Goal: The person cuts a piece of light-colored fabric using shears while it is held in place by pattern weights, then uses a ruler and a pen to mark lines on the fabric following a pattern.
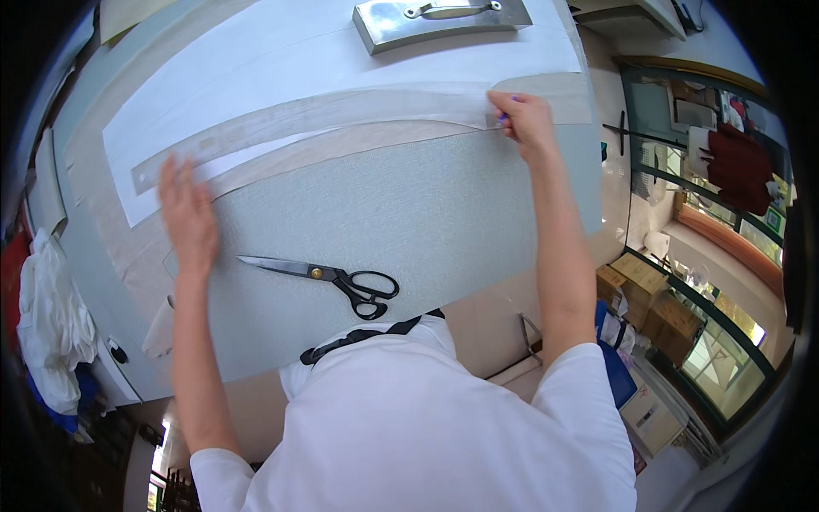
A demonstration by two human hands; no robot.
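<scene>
A long, clear ruler (307, 117) lies across a white paper sheet (256, 48) and a pale pattern piece (358, 139). My left hand (189, 217), blurred, is beside the ruler's left end with its fingers extended; nothing shows in its grip. At the opposite end, my right hand (524, 121) closes around a slim purple pen (504, 120), mostly hidden by the fingers. Whether that hand also pinches the ruler, I cannot tell. Tailor's shears (320, 274) with black handles rest on the table nearer my body, blades pointing left.
A metal block weight (441, 24) with a handle sits on the paper at the far side. The textured grey-blue tabletop (384, 205) ends just before my waist. White cloth (54, 320) hangs at the left; cardboard boxes (668, 323) stand off to the right.
</scene>
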